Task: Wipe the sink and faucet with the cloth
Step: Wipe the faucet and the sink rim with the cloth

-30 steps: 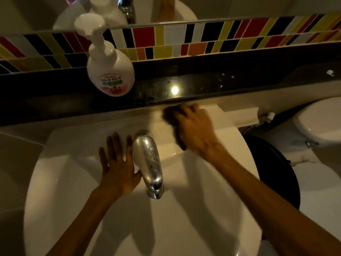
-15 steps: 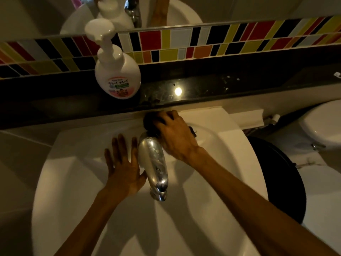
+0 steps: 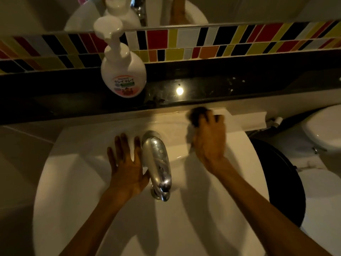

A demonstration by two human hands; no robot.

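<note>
On the back right corner of the white sink, the right hand presses a dark cloth, fingers curled over it, blurred. Left of the chrome faucet, the left hand lies flat with fingers spread, grasping nothing. Behind, a soap bottle stands on the dark ledge.

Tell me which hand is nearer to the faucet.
Left. The left hand lies flat on the sink right beside the faucet, its thumb edge about touching it. The right hand presses the dark cloth on the back rim, clearly apart from the faucet.
</note>
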